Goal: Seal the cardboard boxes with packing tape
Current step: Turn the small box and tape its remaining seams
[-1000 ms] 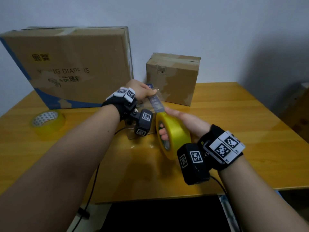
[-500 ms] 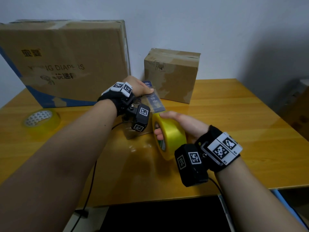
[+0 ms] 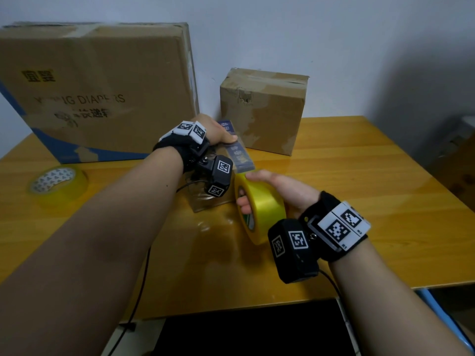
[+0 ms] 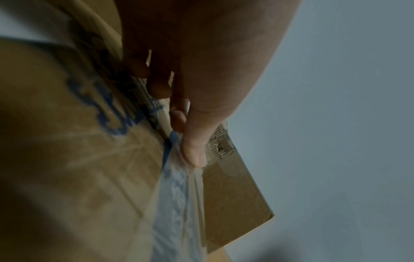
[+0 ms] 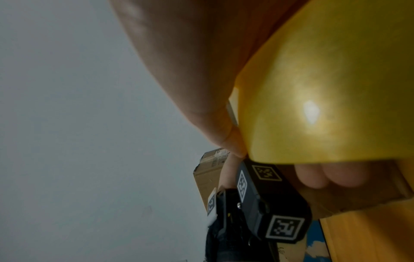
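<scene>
Gripping the yellow tape roll [image 3: 261, 206] upright above the bench [image 3: 359, 191], the right hand [image 3: 277, 188] anchors it while the left hand [image 3: 214, 132] pinches the pulled strip [image 3: 239, 152] between thumb and fingers [image 4: 179, 120], apparently drawing out length for a box.

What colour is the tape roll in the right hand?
Yellow; the tape roll in the right hand shows best in the head view.

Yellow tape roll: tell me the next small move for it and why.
Probably draw the yellow tape roll a little farther back toward the body with the right hand. The left hand pinches the free tape end, and only a short strip spans between them. The small box underneath is mostly hidden, so the length needed is uncertain.
</scene>
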